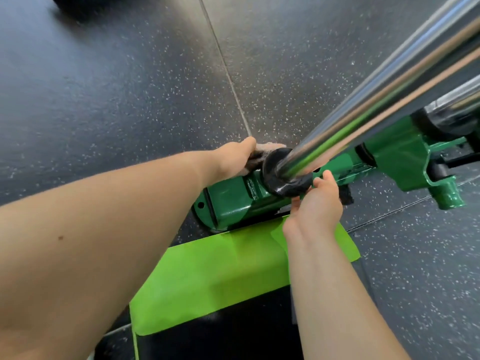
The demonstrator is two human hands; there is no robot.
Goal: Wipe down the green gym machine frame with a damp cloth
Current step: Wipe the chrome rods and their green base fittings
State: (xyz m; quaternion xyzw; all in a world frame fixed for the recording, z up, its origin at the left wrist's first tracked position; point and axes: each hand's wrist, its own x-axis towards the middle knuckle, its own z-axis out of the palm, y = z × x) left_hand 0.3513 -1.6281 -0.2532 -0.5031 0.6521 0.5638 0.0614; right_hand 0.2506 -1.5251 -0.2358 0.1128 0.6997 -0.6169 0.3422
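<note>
Green-painted frame lay low on the speckled floor, at the foot of a chrome guide rod. The left hand gripped the bunched cloth against the frame's far side, just beside the black rubber collar. The right hand pinched that collar's near edge. Wiping around the rod base appeared to be the step in hand. The next stroke would call for drawing the cloth rightward along the frame.
</note>
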